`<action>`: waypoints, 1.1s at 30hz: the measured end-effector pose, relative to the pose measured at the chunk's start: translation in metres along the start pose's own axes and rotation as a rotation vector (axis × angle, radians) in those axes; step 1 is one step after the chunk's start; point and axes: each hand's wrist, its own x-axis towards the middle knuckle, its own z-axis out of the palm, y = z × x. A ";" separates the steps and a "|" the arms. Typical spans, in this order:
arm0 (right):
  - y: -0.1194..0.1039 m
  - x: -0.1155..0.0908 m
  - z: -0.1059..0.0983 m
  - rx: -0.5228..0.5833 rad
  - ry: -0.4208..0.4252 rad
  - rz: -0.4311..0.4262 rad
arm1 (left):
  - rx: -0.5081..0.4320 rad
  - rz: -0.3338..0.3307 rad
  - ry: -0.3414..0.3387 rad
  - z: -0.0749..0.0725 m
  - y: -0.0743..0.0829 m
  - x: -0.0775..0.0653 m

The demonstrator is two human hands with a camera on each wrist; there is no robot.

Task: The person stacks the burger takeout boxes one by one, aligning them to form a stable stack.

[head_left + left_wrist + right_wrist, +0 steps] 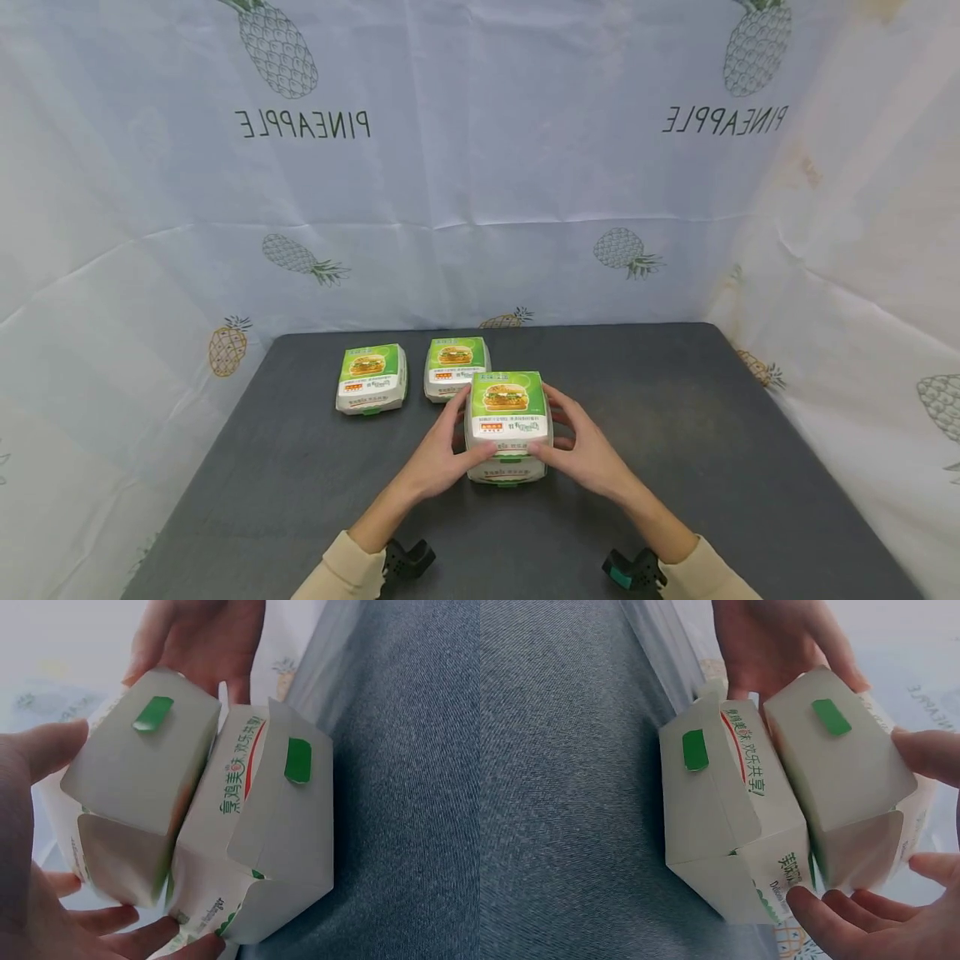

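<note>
Two green-and-white burger boxes are stacked near the middle of the table, with burger pictures on their lids. My left hand [435,462] and right hand [596,458] hold the upper burger box [508,404] from both sides, thumbs at its front edge and fingers along its side walls. The lower burger box [507,473] stands on the table directly beneath. In the left wrist view the upper box tilts against the lower one, and a few left fingertips [161,931] reach the lower box's side. Each box front bears a green tab [695,750].
Two more burger boxes stand behind and to the left: one [371,379] farther left, another [457,367] just behind the stack. The dark grey table [712,467] backs onto a white cloth [510,167] printed with pineapples, which also hangs along both sides.
</note>
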 end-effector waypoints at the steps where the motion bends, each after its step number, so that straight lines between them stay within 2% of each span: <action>1: 0.001 0.000 0.000 0.006 -0.004 -0.001 | -0.001 0.002 0.000 0.000 0.000 0.000; 10: 0.006 0.001 0.002 0.011 -0.006 -0.041 | -0.015 0.023 -0.005 -0.002 -0.001 0.000; 22: 0.011 0.003 0.002 -0.010 -0.002 -0.042 | 0.008 0.052 -0.032 -0.009 -0.004 -0.002; 27: 0.009 0.002 0.003 0.002 0.000 -0.019 | 0.016 0.087 -0.037 -0.016 -0.004 -0.003; 30: 0.010 0.001 0.003 0.006 0.002 -0.024 | 0.032 0.114 -0.007 -0.021 -0.004 -0.002; 33: 0.010 0.001 0.003 0.002 0.003 -0.033 | 0.082 0.125 0.066 -0.025 -0.005 0.000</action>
